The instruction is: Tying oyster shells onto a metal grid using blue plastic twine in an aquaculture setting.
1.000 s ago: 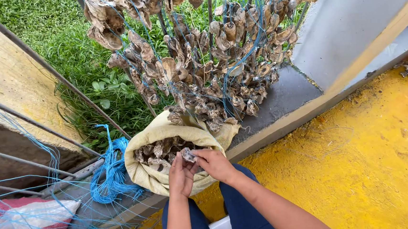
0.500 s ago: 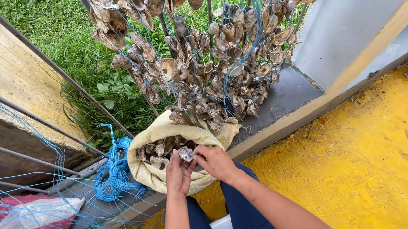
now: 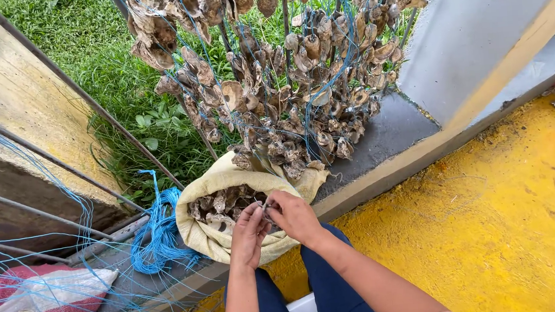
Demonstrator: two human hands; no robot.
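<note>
Both hands meet over the open tan woven sack of oyster shells (image 3: 215,235). Left hand (image 3: 249,235) and right hand (image 3: 296,214) pinch a small grey shell (image 3: 267,206) between fingertips. Strings of brown shells on blue line (image 3: 272,78) hang just above.

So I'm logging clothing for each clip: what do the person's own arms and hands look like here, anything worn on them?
Both forearms are bare, with no sleeves in view. The left hand and right hand have no gloves, and no rings, watch or bracelet show. Below the arms are dark blue trousers.
</note>
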